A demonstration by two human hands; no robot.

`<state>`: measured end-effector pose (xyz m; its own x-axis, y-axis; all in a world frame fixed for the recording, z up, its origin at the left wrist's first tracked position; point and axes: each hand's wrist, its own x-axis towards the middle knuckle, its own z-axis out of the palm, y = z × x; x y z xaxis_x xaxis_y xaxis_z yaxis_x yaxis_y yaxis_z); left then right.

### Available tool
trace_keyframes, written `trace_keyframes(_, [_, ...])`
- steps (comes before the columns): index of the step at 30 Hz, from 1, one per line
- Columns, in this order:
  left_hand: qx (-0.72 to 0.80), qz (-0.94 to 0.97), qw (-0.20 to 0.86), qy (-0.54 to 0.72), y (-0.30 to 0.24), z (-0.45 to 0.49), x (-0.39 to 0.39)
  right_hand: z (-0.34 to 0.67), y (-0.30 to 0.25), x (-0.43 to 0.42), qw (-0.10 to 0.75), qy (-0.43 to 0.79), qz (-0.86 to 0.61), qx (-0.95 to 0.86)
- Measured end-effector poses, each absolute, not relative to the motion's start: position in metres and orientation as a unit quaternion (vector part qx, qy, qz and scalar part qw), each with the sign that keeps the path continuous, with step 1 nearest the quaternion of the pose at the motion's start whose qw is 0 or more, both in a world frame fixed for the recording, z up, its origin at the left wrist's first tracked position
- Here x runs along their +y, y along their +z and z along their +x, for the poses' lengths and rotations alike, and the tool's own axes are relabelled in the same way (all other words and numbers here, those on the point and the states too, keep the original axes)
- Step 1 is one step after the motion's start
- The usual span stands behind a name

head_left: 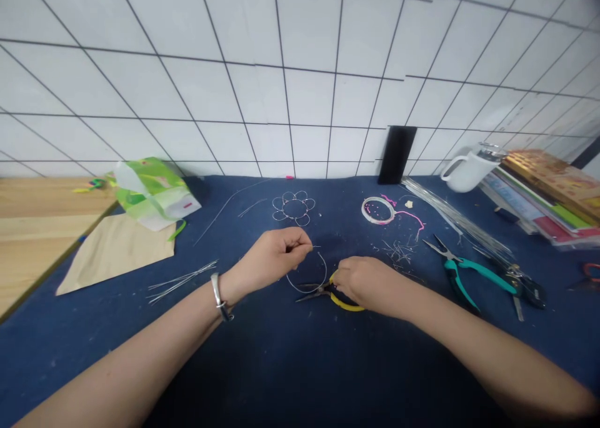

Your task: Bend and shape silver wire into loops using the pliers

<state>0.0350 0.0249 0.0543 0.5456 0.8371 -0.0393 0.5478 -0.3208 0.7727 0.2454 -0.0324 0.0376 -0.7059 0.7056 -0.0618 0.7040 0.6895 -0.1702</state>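
My left hand [287,250], with a silver bracelet on the wrist, is closed in a pinch on a thin wire bent into an open loop [325,267]. A short wire end pokes out past the fingertips. My right hand [368,284] has its fingers curled on a handle of the yellow-handled pliers [347,304]. Their jaws lie slightly apart, pointing left, at the lower edge of the loop. Most of the right fingers are hidden under the hand. Behind my hands, a wire flower [295,209] with several round petals lies flat on the blue cloth [244,353].
Teal-handled pliers [462,263] and a bundle of wires [457,215] lie right, near wire clippings [397,252] and a ring with pink thread [377,210]. A white mug [472,169], books [544,197] and a black upright object [397,155] stand behind. Loose wires [182,281] lie left.
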Motion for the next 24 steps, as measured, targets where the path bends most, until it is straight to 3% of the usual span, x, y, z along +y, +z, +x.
trace_keyframes(7, [0.435, 0.795, 0.373, 0.199, 0.049, 0.037, 0.024, 0.229, 0.037, -0.043, -0.039, -0.039, -0.364, -0.930])
trace_keyframes(11, [0.436, 0.794, 0.369, 0.209, 0.048, 0.040, 0.022, 0.228, 0.031, -0.043, -0.026, -0.051, -0.377, -0.925])
trace_keyframes(16, [0.432, 0.809, 0.340, 0.210, 0.050, 0.044, 0.016, 0.235, 0.027, -0.032, 0.000, 0.009, -0.404, -0.915])
trace_keyframes(24, [0.433, 0.812, 0.315, 0.233, 0.045, 0.041, 0.017, 0.253, 0.036, -0.016, 0.066, 0.215, -0.426, -0.876])
